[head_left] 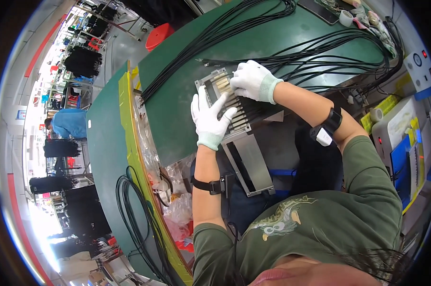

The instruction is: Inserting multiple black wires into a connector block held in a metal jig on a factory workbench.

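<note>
A long metal fixture [257, 159] lies at the table's near edge, with a row of slots [238, 114] across its upper part. Pale connector-like pieces [222, 85] sit in the far slots. My left hand [209, 121], in a white glove, rests over the fixture's left side with its fingers spread and thumb reaching toward the slots. On the slots' right side, my gloved right hand [251, 82] is closed, fingertips bent down at the row. What it pinches is hidden. Black cables [291, 62] run behind and beside the right hand, with bare-looking ends [203, 62] beyond the fixture.
A long bundle of black cables [196, 50] crosses the green table [172, 128]. Another coil [125, 195] hangs over a second green table [106, 143] at left. Plastic bags [180, 209] fill the gap between. Machines [396, 128] stand at right; a person in blue [69, 124] works far left.
</note>
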`<state>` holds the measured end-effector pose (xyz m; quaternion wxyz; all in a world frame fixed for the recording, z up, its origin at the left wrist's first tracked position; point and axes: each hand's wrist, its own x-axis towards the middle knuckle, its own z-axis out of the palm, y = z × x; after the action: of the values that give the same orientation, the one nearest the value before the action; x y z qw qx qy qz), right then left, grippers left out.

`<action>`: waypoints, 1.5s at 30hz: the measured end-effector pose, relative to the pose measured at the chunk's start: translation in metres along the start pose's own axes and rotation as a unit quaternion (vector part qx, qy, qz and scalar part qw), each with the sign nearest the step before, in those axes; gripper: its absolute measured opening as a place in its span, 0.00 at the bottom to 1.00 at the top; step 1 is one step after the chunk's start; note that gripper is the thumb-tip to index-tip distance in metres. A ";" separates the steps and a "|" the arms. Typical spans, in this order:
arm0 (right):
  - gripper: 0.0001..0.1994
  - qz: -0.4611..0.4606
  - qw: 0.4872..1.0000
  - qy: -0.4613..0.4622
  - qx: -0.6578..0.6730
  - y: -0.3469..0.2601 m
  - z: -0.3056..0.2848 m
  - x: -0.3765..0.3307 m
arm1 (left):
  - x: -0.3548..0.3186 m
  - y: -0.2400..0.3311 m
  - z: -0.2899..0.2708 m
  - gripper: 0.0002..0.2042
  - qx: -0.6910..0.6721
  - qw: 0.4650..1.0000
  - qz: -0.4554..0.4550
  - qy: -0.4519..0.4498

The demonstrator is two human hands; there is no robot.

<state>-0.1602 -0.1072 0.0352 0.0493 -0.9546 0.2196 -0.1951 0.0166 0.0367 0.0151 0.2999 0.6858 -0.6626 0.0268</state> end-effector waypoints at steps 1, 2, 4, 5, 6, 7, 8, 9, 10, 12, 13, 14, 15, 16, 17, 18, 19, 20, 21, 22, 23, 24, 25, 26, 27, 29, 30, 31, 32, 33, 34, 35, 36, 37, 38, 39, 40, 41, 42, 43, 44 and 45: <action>0.05 0.007 1.000 -0.010 0.014 0.001 0.001 0.000 | 0.001 0.001 0.000 0.18 0.032 0.999 0.016 -0.022; 0.05 0.010 1.000 -0.008 0.013 0.004 0.001 0.001 | 0.003 0.002 0.000 0.18 0.033 0.999 0.019 -0.023; 0.05 0.050 0.996 0.076 -0.023 0.012 0.001 0.004 | 0.009 0.003 -0.002 0.17 0.076 0.996 0.022 -0.051; 0.06 0.070 0.990 0.117 -0.042 0.015 0.002 0.005 | 0.011 0.004 -0.002 0.17 0.097 0.993 0.024 -0.065; 0.06 0.071 0.989 0.119 -0.043 0.016 0.002 0.006 | 0.010 0.005 -0.001 0.17 0.097 0.993 0.027 -0.064; 0.06 0.076 0.992 0.087 -0.055 0.016 0.003 0.008 | 0.007 0.003 0.001 0.16 0.085 0.995 0.035 -0.043; 0.06 0.081 0.993 0.055 -0.067 0.016 0.003 0.010 | 0.004 0.001 0.002 0.15 0.073 0.996 0.044 -0.021; 0.06 0.086 0.993 0.023 -0.079 0.016 0.003 0.012 | 0.002 -0.002 0.005 0.14 0.061 0.997 0.052 0.001; 0.06 0.085 0.993 0.024 -0.080 0.017 0.004 0.013 | 0.002 -0.007 0.006 0.14 0.061 0.997 0.052 0.003; 0.07 0.054 0.996 0.062 -0.033 0.015 0.004 0.011 | 0.004 -0.015 0.006 0.12 -0.038 0.997 -0.033 0.066; 0.07 0.040 0.996 0.080 -0.008 0.014 0.003 0.010 | 0.004 -0.016 0.006 0.12 -0.088 0.989 -0.075 0.097; 0.07 0.040 0.996 0.079 -0.009 0.012 0.006 0.009 | 0.003 -0.016 0.007 0.12 -0.088 0.989 -0.075 0.097; 0.07 0.042 0.996 0.074 -0.024 0.009 0.011 0.011 | 0.003 -0.016 0.008 0.11 -0.082 0.988 -0.072 0.108; 0.07 0.045 0.996 0.070 -0.039 0.007 0.015 0.012 | 0.003 -0.015 0.010 0.10 -0.075 0.988 -0.069 0.119; 0.06 0.047 0.995 0.067 -0.054 0.004 0.016 0.014 | 0.003 -0.016 0.009 0.09 -0.066 0.987 -0.065 0.130; 0.06 0.047 0.995 0.068 -0.054 0.004 0.014 0.014 | 0.004 -0.015 0.010 0.09 -0.066 0.987 -0.064 0.130; 0.07 0.030 0.995 0.081 -0.046 0.004 0.013 0.015 | 0.004 -0.014 0.011 0.09 -0.068 0.986 -0.056 0.139; 0.07 0.013 0.995 0.094 -0.039 0.004 0.012 0.015 | 0.004 -0.014 0.012 0.08 -0.069 0.985 -0.048 0.148; 0.08 -0.005 0.994 0.108 -0.032 0.004 0.010 0.016 | 0.004 -0.014 0.012 0.08 -0.071 0.984 -0.040 0.156; 0.08 -0.006 0.994 0.107 -0.030 -0.001 0.008 0.017 | 0.005 -0.013 0.011 0.08 -0.070 0.984 -0.041 0.156; 0.08 -0.023 0.996 0.089 0.017 -0.009 0.007 0.017 | 0.006 -0.013 0.010 0.07 -0.072 0.985 -0.010 0.157; 0.08 -0.038 0.995 0.070 0.063 -0.017 0.003 0.017 | 0.007 -0.012 0.010 0.07 -0.077 0.984 0.023 0.157; 0.08 -0.053 0.991 0.051 0.109 -0.021 0.001 0.016 | 0.007 -0.011 0.010 0.07 -0.082 0.983 0.056 0.156; 0.08 -0.052 0.991 0.050 0.109 -0.021 0.000 0.015 | 0.007 -0.010 0.009 0.07 -0.082 0.983 0.055 0.155; 0.08 -0.042 0.989 0.057 0.128 -0.020 -0.002 0.015 | 0.006 -0.012 0.009 0.07 -0.111 0.981 0.036 0.153; 0.07 -0.022 0.983 0.072 0.167 -0.018 -0.004 0.014 | 0.005 -0.016 0.007 0.07 -0.168 0.975 -0.003 0.149; 0.07 -0.022 0.983 0.072 0.167 -0.014 -0.004 0.012 | 0.004 -0.018 0.007 0.07 -0.168 0.975 -0.004 0.149; 0.06 -0.025 0.981 0.066 0.179 -0.007 -0.004 0.009 | 0.004 -0.019 0.006 0.09 -0.152 0.977 -0.027 0.147; 0.05 -0.028 0.979 0.060 0.191 -0.002 -0.006 0.007 | 0.003 -0.021 0.006 0.10 -0.136 0.979 -0.052 0.145; 0.05 -0.031 0.977 0.054 0.204 0.001 -0.007 0.006 | 0.002 -0.023 0.006 0.11 -0.119 0.980 -0.076 0.142; 0.05 -0.031 0.977 0.053 0.204 0.002 -0.006 0.006 | 0.001 -0.024 0.007 0.11 -0.119 0.980 -0.076 0.142; 0.05 -0.029 0.983 0.053 0.171 0.002 -0.005 0.006 | 0.002 -0.025 0.008 0.12 -0.131 0.976 -0.087 0.148; 0.05 -0.028 0.989 0.053 0.138 0.003 -0.005 0.007 | 0.002 -0.026 0.008 0.12 -0.142 0.973 -0.098 0.154; 0.06 -0.025 0.993 0.053 0.105 0.004 -0.004 0.007 | 0.004 -0.024 0.008 0.13 -0.154 0.969 -0.108 0.160; 0.06 -0.025 0.993 0.053 0.105 0.006 -0.003 0.006 | 0.005 -0.022 0.007 0.13 -0.154 0.969 -0.108 0.159; 0.06 -0.015 0.995 0.044 0.089 0.008 -0.002 0.006 | 0.005 -0.020 0.006 0.13 -0.157 0.970 -0.125 0.137; 0.06 -0.005 0.997 0.036 0.073 0.010 -0.001 0.006 | 0.006 -0.018 0.005 0.13 -0.160 0.970 -0.142 0.114; 0.06 0.005 0.998 0.027 0.058 0.011 0.000 0.005 | 0.006 -0.015 0.004 0.14 -0.162 0.970 -0.159 0.091; 0.06 0.005 0.998 0.027 0.058 0.010 0.000 0.006 | 0.006 -0.016 0.003 0.14 -0.161 0.970 -0.159 0.091; 0.06 0.014 0.998 0.029 0.045 0.008 0.000 0.006 | 0.005 -0.017 0.003 0.14 -0.154 0.972 -0.151 0.096; 0.06 0.024 0.999 0.030 0.033 0.007 0.000 0.007 | 0.005 -0.018 0.003 0.14 -0.146 0.974 -0.143 0.101; 0.06 0.033 0.999 0.031 0.020 0.006 0.000 0.007 | 0.005 -0.018 0.003 0.14 -0.139 0.975 -0.135 0.106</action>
<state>-0.1570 -0.1157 0.0360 0.0677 -0.9392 0.2486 -0.2268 0.0330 0.0300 0.0075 0.4613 0.7142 -0.5254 -0.0338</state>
